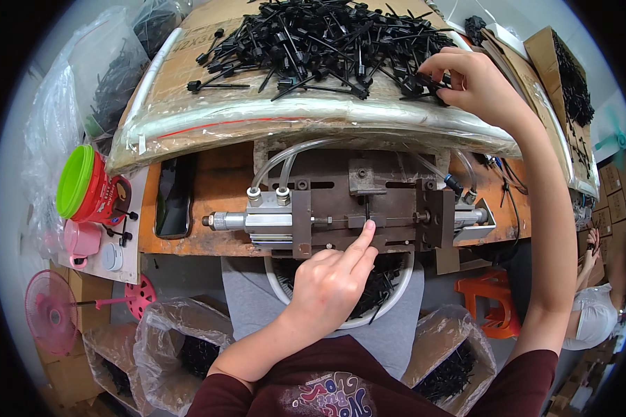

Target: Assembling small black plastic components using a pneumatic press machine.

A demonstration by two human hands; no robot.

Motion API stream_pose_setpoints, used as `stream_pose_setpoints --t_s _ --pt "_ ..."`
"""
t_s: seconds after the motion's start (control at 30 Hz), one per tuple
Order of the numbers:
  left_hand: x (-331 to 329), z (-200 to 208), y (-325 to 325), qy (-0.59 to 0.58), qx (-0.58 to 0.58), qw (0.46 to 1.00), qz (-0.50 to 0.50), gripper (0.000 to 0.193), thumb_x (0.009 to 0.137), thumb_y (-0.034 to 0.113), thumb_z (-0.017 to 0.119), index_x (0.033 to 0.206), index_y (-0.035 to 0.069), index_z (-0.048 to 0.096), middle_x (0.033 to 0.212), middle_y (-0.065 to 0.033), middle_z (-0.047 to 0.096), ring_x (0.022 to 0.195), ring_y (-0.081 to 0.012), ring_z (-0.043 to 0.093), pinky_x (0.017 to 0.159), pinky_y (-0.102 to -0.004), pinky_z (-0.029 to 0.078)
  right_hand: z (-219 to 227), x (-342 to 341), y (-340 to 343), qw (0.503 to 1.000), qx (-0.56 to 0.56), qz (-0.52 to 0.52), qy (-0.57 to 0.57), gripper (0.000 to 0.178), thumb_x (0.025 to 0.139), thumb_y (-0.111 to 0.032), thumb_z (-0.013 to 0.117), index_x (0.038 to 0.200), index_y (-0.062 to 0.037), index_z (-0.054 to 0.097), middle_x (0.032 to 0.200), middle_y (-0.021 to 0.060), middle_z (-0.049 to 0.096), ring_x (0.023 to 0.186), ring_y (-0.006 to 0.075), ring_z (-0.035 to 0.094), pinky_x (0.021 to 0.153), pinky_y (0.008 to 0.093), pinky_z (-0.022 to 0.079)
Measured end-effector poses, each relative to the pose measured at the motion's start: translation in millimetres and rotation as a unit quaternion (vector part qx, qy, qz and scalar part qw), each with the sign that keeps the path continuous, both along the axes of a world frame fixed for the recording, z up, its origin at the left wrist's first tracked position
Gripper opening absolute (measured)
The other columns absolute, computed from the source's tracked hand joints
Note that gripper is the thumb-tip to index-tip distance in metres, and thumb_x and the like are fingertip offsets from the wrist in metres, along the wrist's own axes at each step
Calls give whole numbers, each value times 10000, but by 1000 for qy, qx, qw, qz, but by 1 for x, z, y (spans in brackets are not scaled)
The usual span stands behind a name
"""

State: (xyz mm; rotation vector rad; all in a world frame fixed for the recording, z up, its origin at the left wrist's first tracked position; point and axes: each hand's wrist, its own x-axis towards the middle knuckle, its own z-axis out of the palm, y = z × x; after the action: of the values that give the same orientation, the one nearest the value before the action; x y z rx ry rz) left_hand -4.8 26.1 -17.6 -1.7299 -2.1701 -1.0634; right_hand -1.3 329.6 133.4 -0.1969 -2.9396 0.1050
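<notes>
Black plastic pins (320, 42), thin-stemmed, heaped; right hand (469, 80) fingers pinched on one, left hand (330, 281) forefinger extended, others curled.

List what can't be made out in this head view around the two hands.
- Left hand: its index fingertip covers the spot it presses on the grey metal pneumatic press.
- Right hand: fingertips are buried in the heap of black plastic pins; any grip on one is unclear.
- White round basin: mostly hidden behind the left hand.
- Clear plastic bags: contents blurred.
</notes>
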Motion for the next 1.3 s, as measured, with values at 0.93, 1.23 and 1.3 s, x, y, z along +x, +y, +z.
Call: stream_pose_setpoints --t_s 0.93,1.23,1.3 --pt "31 -27 -44 -160 -117 949 -244 211 812 164 729 992 55 704 1295 -63 637 802 -202 707 673 -322 564 -18 -30 -18 979 189 71 20 473 685 44 724 1126 -117 672 983 112 705 976 295 671 844 404 548" --pt "32 -74 -54 -187 -194 934 -235 202 811 172 722 984 69 705 1277 -73 644 878 -248 710 721 -357 583 -23 -12 -2 988 119 73 71 355 763 20 707 1099 -89 669 1008 104 715 955 287 675 852 400 535" --pt "32 -82 -52 -181 -199 935 -230 196 805 165 722 977 72 706 1279 -71 643 885 -248 709 723 -355 583 -19 -12 7 990 70 70 104 302 804 -13 713 1096 -86 687 1008 100 717 945 265 682 844 388 541"
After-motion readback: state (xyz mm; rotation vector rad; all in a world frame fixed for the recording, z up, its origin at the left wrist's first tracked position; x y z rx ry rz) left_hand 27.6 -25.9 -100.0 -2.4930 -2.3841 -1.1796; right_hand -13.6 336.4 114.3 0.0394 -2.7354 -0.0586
